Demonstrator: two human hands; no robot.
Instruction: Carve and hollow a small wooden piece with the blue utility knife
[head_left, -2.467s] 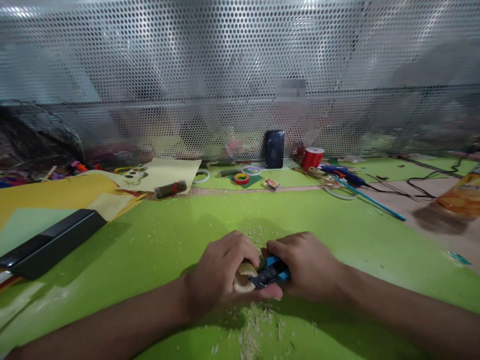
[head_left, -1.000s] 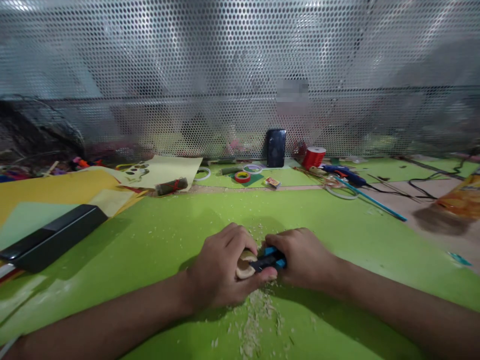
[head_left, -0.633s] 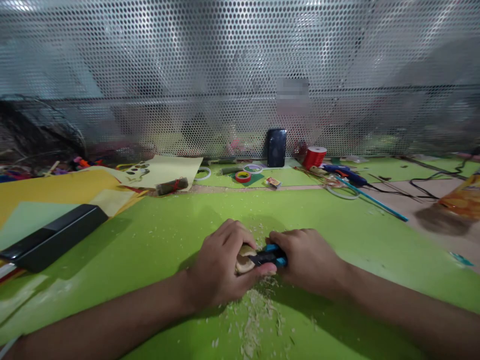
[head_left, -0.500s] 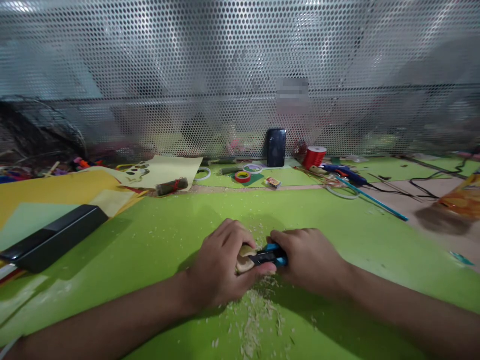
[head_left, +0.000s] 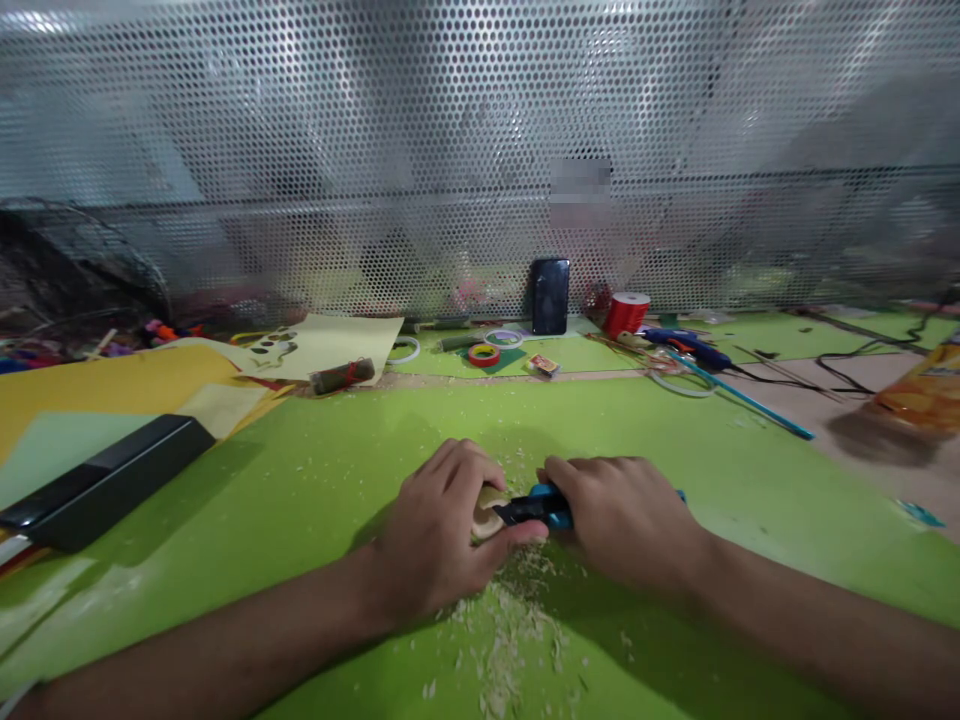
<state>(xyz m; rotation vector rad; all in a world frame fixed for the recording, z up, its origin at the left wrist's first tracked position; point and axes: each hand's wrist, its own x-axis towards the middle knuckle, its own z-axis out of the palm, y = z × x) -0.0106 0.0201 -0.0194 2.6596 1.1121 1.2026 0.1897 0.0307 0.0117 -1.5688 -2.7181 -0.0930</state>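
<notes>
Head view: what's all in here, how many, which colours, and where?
Wooden piece: 1, pale, centre
Cutter: 1, blue and black, centre
Shavings: many, pale, front centre
Mat: 1, green, middle
Long box: 1, black, left
Papers: several, yellow and green, left
Bundle: 1, brownish, back left
Rings: several, mixed, back centre
Small box: 1, multicoloured, back centre
Slab: 1, black, back centre
Spool: 1, red, back right
Glue gun: 1, blue, back right
Stick: 1, blue, right
Packet: 1, orange, right edge
Mesh: 1, silver, behind
Oddments: several, mixed, left
Left hand: 1, bare, around wooden piece
Right hand: 1, bare, around cutter
</notes>
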